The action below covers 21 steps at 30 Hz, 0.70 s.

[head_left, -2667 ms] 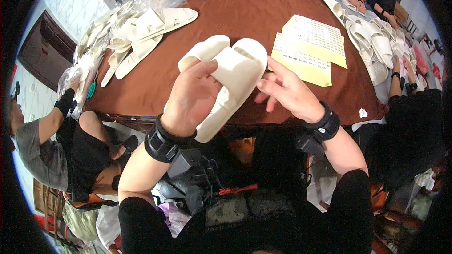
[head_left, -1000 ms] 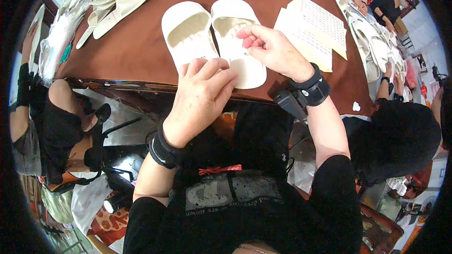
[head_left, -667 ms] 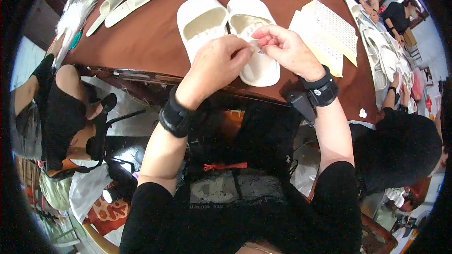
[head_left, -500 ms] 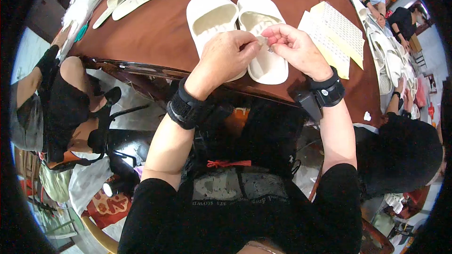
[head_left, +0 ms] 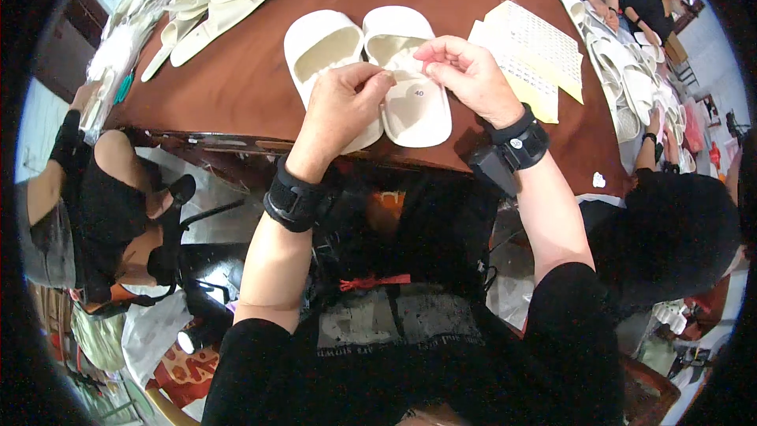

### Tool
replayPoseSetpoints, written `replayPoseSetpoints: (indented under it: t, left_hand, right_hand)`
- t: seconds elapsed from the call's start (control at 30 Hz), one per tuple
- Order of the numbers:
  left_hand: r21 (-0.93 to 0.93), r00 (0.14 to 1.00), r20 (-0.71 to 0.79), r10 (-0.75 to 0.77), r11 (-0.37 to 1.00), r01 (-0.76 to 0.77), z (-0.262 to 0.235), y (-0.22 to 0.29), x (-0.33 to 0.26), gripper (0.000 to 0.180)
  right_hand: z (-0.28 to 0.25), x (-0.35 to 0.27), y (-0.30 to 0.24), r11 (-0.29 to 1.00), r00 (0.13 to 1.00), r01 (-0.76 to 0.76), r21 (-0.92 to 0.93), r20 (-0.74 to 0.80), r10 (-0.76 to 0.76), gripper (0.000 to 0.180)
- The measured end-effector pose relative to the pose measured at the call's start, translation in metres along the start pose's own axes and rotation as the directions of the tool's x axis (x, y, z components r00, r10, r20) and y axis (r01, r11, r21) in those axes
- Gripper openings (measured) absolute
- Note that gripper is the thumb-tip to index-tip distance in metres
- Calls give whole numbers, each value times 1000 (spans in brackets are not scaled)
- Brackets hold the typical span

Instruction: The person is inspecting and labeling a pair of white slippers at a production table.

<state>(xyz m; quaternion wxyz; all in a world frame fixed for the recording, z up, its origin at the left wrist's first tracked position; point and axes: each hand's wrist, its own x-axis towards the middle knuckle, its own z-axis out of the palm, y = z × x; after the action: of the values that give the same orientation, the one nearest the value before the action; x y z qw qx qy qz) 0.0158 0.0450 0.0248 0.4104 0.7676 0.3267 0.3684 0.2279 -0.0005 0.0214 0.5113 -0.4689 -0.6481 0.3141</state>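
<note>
Brown table, black chair beneath

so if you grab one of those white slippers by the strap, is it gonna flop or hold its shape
The right-hand white slipper probably holds its shape: its sole looks thick and moulded, lying flat on the brown table. It is likely light for its size, judging by the foam-like look. It seems unlikely to roll or tip, since the sole is broad and flat beneath the left hand and right hand.

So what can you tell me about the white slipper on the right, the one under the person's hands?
The right slipper is a cream-white slide sandal of smooth, foam-like material, with a broad strap over the toe end. It lies flat on the brown table, sole down, beside its matching partner. A small round sticker sits on its insole. The left hand and right hand hover over it, fingertips pinched together.
</note>
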Motion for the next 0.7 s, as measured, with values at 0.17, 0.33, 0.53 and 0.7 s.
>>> replayPoseSetpoints:
  t: [0.17,0.33,0.53,0.7]
  left_hand:
    - [-3,999,-13,-52,999,52,0,1,-1,24]
    - [107,984,27,175,978,-177,0,-2,-12,19]
    - [210,906,48,421,882,-421,0,-4,-21,8]
    - [239,902,70,426,871,-430,-1,-7,-22,8]
  right_hand:
    - [2,-1,-3,996,998,1,-91,69,5,25]
    - [5,-6,-10,988,993,23,-155,118,-4,29]
    - [6,-7,-12,979,990,69,-191,131,-44,32]
    - [8,-7,-11,967,986,125,-222,136,-96,33]
